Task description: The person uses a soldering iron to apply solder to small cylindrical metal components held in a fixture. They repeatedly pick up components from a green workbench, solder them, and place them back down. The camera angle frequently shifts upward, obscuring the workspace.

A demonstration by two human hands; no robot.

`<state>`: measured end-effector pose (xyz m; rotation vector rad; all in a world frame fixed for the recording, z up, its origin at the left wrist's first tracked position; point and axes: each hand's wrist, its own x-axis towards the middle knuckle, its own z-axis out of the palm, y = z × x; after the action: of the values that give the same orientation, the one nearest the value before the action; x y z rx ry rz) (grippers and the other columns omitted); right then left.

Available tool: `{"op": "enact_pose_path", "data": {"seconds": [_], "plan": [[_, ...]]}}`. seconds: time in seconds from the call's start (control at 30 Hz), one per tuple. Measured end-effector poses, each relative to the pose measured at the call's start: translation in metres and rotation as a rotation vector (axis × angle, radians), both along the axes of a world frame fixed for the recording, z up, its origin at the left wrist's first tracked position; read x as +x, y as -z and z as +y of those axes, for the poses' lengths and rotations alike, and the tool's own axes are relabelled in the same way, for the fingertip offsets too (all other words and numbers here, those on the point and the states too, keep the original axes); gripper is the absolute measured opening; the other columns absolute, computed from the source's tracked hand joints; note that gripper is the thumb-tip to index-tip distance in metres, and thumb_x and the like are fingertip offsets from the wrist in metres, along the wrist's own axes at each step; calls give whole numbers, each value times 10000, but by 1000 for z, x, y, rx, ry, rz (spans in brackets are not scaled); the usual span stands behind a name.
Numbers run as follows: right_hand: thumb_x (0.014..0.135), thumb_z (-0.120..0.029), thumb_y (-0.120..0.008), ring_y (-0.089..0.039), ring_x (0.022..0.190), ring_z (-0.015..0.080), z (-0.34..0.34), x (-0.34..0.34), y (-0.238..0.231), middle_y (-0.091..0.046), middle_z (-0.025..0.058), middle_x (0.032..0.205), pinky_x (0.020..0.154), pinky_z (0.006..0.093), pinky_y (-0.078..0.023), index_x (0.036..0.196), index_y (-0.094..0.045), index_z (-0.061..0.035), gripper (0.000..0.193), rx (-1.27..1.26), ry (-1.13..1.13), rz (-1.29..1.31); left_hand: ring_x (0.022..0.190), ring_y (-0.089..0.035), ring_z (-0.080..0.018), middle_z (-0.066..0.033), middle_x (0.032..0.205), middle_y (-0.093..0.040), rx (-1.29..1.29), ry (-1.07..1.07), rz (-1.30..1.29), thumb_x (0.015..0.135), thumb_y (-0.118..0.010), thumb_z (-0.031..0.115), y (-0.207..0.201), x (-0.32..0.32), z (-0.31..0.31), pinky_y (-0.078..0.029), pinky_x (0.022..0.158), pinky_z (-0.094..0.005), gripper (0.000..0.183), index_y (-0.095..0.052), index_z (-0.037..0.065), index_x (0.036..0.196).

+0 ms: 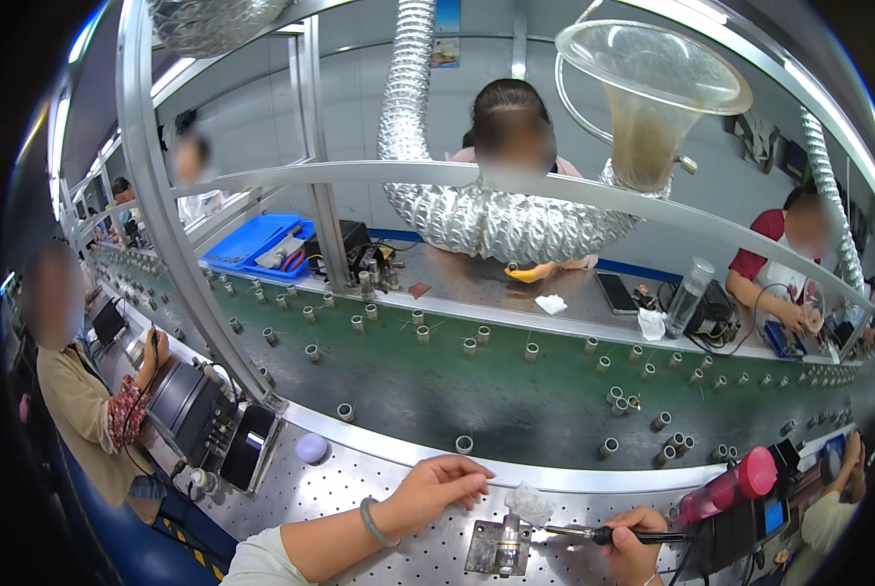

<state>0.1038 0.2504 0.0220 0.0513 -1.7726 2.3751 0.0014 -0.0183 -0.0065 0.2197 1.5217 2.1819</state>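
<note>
Perforated steel bench (359,488): right hand (631,543) grips a soldering iron (603,534), left hand (437,488) fingers pinched narrow just above a small metal fixture (499,547).

Flat black rectangular phone w/ dark screen (247,445) lies at lower left on the perforated metal bench (359,488), tilted, just beside a grey boxy instrument (188,405). Second dark slab-shaped phone, screen off (616,292), lies on far side of the green conveyor belt (457,386), near a white crumpled tissue (552,304). Small dark monitor (107,320) stands far left, angled, display too dim to read. Blue-and-tan rectangular poster (447,32) hangs on back wall, top centre, partly hidden by a silver ribbed duct (408,78). No packages seen.
</note>
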Motion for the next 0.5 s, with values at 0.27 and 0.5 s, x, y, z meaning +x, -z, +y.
{"op": "enact_pose_path", "data": {"seconds": [0.27, 0.5], "plan": [[815, -21, -589, -518, 559, 116, -6, 2, -5, -596, 87, 751, 520, 211, -427, 766, -526, -26, 81, -22, 6, 10, 564, -434, -35, 34, 624, -519, -227, -166, 136, 883, -592, 277, 24, -3, 3, -363, 524, -196, 280, -596, 51, 719], [819, -75, -597, -472, 603, 110, -8, 4, -10, -537, 55, 705, 559, 215, -377, 724, -505, -19, 143, 65, -17, 58, 549, -390, -42, 31, 557, -463, -402, -112, 315, 908, -534, 351, 34, -6, -3, -339, 518, -221, 433, -509, 46, 602]]}}
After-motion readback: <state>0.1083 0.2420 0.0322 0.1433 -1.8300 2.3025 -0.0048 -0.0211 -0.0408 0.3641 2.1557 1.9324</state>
